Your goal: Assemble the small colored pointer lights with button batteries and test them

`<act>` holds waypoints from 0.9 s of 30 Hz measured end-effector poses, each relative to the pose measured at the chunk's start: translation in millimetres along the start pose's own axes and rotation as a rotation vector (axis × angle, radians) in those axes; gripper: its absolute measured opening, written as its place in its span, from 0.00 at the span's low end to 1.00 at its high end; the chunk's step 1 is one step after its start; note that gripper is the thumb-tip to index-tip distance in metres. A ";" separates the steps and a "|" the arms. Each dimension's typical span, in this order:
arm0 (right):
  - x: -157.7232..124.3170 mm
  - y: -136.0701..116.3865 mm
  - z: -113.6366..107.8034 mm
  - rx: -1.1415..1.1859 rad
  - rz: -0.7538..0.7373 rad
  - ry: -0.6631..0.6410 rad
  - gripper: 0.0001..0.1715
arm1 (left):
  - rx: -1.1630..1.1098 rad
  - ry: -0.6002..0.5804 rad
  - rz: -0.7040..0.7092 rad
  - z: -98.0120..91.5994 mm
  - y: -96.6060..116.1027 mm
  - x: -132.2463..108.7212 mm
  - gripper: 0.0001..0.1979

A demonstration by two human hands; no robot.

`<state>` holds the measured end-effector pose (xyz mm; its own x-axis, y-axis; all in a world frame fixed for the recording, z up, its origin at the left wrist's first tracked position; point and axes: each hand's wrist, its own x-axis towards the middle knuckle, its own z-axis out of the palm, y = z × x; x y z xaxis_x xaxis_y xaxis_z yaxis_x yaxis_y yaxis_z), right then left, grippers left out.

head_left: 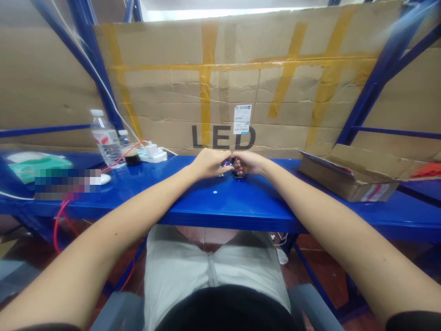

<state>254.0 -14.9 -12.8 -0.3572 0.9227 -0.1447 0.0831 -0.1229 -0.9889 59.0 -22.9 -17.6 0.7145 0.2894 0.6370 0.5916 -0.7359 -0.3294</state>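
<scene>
Both of my hands meet over the middle of the blue table (227, 202), near its back part. My left hand (214, 163) has its fingers bent around a small shiny, purplish metallic object (224, 164), mostly hidden by the fingers. My right hand (246, 163) is curled closed right beside it, with a dark piece between thumb and fingers that is too small to name. Just under my right hand a small dark ring-shaped item (238, 176) shows at table level. A small white dot (215, 192) lies in front of the hands.
An open cardboard box (358, 179) stands at the right. At the left are a water bottle (106, 140), a small bottle with dark liquid (131, 154), a white power strip (153, 155), a green packet (37, 166) and a red cable (59, 220). Large cardboard (165, 101) stands behind.
</scene>
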 end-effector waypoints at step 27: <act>2.3 -0.3 -3.0 0.015 0.010 -0.099 0.15 | -0.306 -0.015 -0.136 -3.8 1.1 2.7 0.10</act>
<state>256.0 -11.7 -12.8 -0.4470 0.8808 -0.1561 0.0731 -0.1379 -0.9877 60.2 -25.3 -13.6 0.6435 0.4049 0.6496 0.5437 -0.8391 -0.0156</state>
